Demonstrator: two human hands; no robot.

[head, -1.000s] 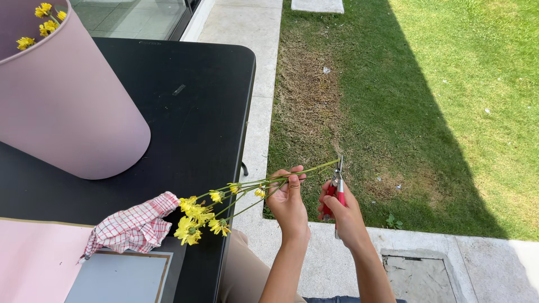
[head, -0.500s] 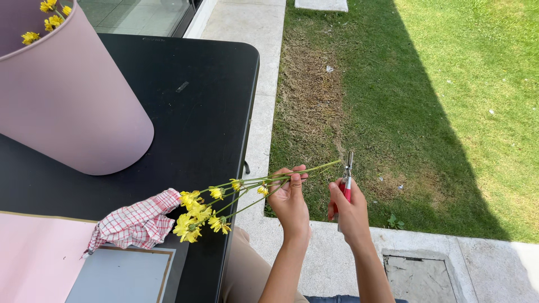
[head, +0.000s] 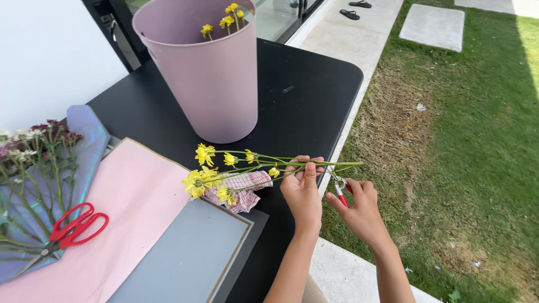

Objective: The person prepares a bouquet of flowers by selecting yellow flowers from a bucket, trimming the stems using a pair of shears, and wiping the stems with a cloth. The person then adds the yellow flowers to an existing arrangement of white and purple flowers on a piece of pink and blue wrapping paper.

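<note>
Grip: left hand (head: 302, 193) clamped on yellow flower stems (head: 292, 163) | right hand (head: 362, 207) closed around red-handled snips (head: 340, 193)

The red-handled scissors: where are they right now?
In the head view, the red-handled scissors lie at lower left on the pink paper, beside the dark flowers.

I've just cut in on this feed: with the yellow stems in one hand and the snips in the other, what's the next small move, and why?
Probably slide the red-handled snips in the right hand up to the stem ends and close them. The left hand pinches the yellow flowers level, with the green stem ends sticking out past the table edge just above the snips, over the paving.
</note>
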